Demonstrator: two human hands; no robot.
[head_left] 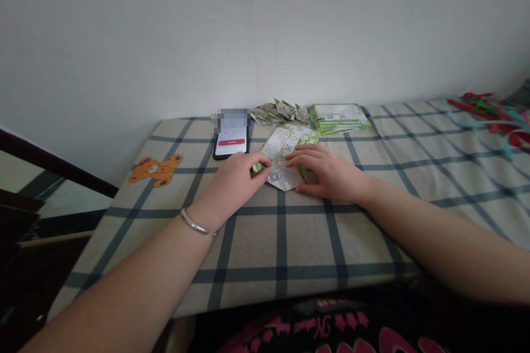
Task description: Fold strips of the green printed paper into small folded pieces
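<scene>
A green and white printed paper sheet (289, 143) with a crease across it lies on the tablecloth, small text and square codes on its face. My left hand (240, 176) pinches its left edge between thumb and fingers. Across its right side rests my right hand (327, 172), fingers stretched out and apart, the thumb by the lower right edge. Just behind the sheet are several folded pieces of similar printed paper (279, 112). A flat green printed packet (339, 116) lies behind and to the right.
A phone (231, 140) with a lit screen lies left of the sheet. Farther left is a brown teddy-bear figure (155, 171) on the checked tablecloth (256, 242). Red, green and pale blue strips (492, 116) lie at the far right. A white wall (265, 27) stands behind the table.
</scene>
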